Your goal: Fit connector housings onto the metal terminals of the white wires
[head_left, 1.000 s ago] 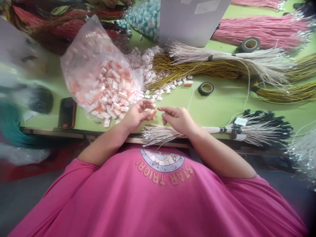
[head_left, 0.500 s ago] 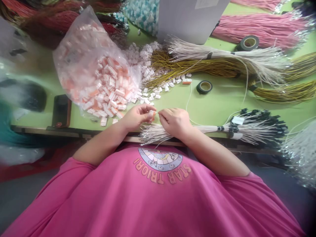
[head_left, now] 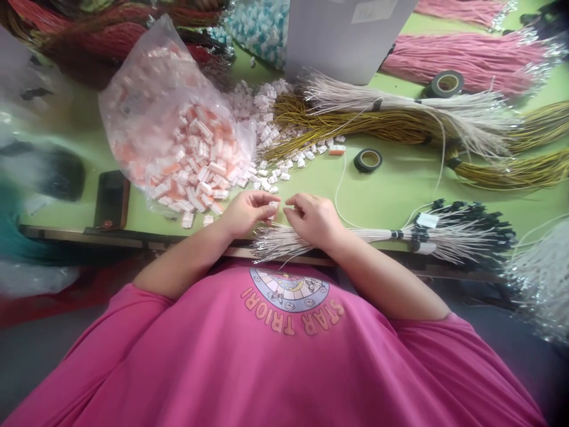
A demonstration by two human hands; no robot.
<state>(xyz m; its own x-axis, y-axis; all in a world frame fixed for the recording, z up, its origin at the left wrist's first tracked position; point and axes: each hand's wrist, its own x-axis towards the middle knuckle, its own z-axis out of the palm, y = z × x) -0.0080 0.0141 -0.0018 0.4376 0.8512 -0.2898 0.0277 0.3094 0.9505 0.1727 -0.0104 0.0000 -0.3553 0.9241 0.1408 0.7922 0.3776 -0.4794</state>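
My left hand [head_left: 249, 212] pinches a small connector housing [head_left: 274, 206], white on the side that shows. Facing it, my right hand [head_left: 315, 218] is closed on a thin white wire [head_left: 288, 206], whose end reaches toward the housing. Whether the wire's tip sits inside the housing is too small to tell. Below both hands lies a bundle of white wires [head_left: 275, 240] with bare metal tips at the left and black ends at the right. Left of my left hand, a clear plastic bag [head_left: 133, 107] spills many white-and-orange connector housings [head_left: 207, 160].
A roll of black tape [head_left: 368, 159] lies beyond my right hand, near a lone orange-and-white connector [head_left: 336, 150] with a wire. Behind are yellow wires [head_left: 377, 124], pink wires [head_left: 466, 59] and a grey box [head_left: 347, 41]. A phone [head_left: 112, 198] rests by the table's front edge.
The connector housing in my left hand has turned from its orange side to its white side. My right hand's fingers have shifted slightly, and the wire between the hands shows more.
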